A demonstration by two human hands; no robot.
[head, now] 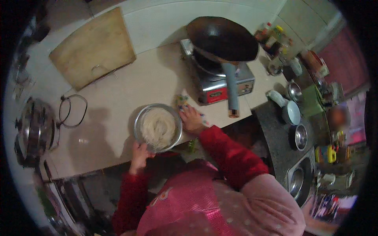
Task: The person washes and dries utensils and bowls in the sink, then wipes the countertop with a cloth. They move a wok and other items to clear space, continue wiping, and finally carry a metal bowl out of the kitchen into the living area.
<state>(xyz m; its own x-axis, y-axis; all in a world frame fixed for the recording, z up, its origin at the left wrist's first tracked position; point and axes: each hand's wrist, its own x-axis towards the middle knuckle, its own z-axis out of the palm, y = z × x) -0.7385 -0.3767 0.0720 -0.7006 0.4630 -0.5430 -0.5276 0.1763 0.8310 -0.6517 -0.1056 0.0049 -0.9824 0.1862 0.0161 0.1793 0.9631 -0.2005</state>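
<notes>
A round metal bowl [137, 125] stands near the front edge of the pale worktop. Inside it is a pale, thick dough or batter [158, 126] with a swirled surface. My left hand [140, 156] grips the bowl's rim at the lower left. Just to the right of the bowl, my right hand [192, 119] holds a cloth with a colourful pattern [182, 99] against the worktop. Part of the cloth is hidden beneath the fingers.
A dark wok [221, 38] sits on a portable gas stove [206, 85], its grey handle [231, 88] pointing towards me. A cutting board [94, 48] leans on the wall. Seasoning bottles [273, 38] stand at the back right. Bowls [291, 113] and a sink [308, 180] are on the right.
</notes>
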